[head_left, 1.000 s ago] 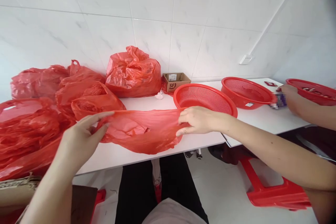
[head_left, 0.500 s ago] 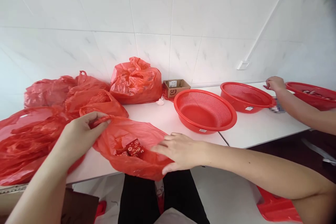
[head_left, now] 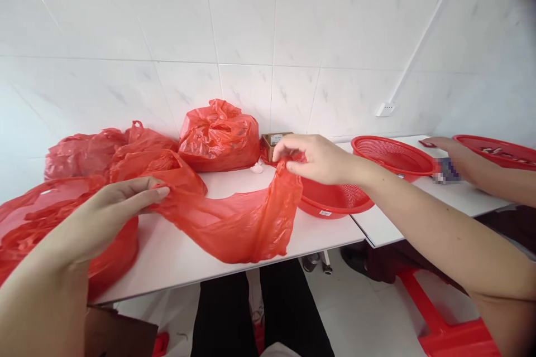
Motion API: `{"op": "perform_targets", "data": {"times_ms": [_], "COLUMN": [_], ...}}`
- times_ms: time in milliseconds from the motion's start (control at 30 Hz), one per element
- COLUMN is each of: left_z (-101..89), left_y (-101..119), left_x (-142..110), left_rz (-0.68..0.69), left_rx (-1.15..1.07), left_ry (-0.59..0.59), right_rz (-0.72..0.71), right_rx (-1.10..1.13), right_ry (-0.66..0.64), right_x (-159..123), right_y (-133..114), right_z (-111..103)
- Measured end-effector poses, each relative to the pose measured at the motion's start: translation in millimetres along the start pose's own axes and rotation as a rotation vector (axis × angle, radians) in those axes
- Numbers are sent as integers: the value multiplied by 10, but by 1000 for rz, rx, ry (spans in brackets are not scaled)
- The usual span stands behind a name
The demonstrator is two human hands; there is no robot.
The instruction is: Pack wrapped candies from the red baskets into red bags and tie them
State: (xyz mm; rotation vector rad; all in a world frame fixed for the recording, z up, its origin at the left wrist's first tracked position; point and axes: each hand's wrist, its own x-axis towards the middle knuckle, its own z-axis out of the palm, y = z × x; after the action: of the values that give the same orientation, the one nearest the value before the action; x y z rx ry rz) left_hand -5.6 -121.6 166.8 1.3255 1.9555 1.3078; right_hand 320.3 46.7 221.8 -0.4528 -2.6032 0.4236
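A thin red plastic bag (head_left: 226, 223) is stretched between my two hands over the table's front edge. My left hand (head_left: 132, 195) pinches one end of it, thumb against fingers. My right hand (head_left: 312, 159) grips the other end, raised higher, with the plastic hanging down below the fingers. Whatever lies inside the bag is hidden by its folded side. Just behind my right hand stands a red mesh basket (head_left: 329, 201), partly covered by the hand and the bag.
Several stuffed red bags (head_left: 220, 136) sit at the left and back. A small cardboard box (head_left: 270, 142) is by the wall. Further right are another red basket (head_left: 393, 156), a third basket (head_left: 494, 145) with items, and another person's arm (head_left: 473, 164). A red stool (head_left: 456, 334) stands below.
My right hand has moved up from the bag's near right side and now lifts its end. The bag's opening has closed over, and the patterned red packets inside no longer show.
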Motion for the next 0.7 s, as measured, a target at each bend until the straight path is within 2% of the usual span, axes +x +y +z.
{"op": "perform_targets", "data": {"times_ms": [67, 167, 200, 267, 333, 400, 467, 500, 567, 633, 700], "left_z": [123, 366, 454, 632, 803, 951, 1056, 1088, 1111, 1099, 1080], "left_y": [73, 205, 256, 362, 459, 522, 538, 528, 483, 426, 374], "left_x": [-15, -40, -45, -43, -19, 28, 87, 116, 169, 209, 238], "left_rz": [8, 121, 160, 196, 165, 107, 52, 21, -39, -77, -96], "left_rx": [-276, -584, -593, -479, -309, -216, -216, -238, -286, -327, -348], "left_ry": [-141, -324, -397, -529, -594, -592, -562, -542, -489, -444, -431], "right_rz": [82, 144, 152, 166, 159, 84, -24, -67, -97, -64, 1], "right_rx": [42, 76, 109, 236, 410, 549, 618, 637, 647, 600, 518], "right_ry": [52, 95, 108, 96, 1, -124, -206, -195, -73, 82, 114], "right_x": [64, 159, 195, 279, 382, 490, 579, 608, 630, 611, 569], "right_y": [76, 161, 161, 109, 4, -118, -211, -234, -212, -100, 60], "right_z": [-18, 12, 36, 111, 217, 342, 470, 533, 656, 776, 878]}}
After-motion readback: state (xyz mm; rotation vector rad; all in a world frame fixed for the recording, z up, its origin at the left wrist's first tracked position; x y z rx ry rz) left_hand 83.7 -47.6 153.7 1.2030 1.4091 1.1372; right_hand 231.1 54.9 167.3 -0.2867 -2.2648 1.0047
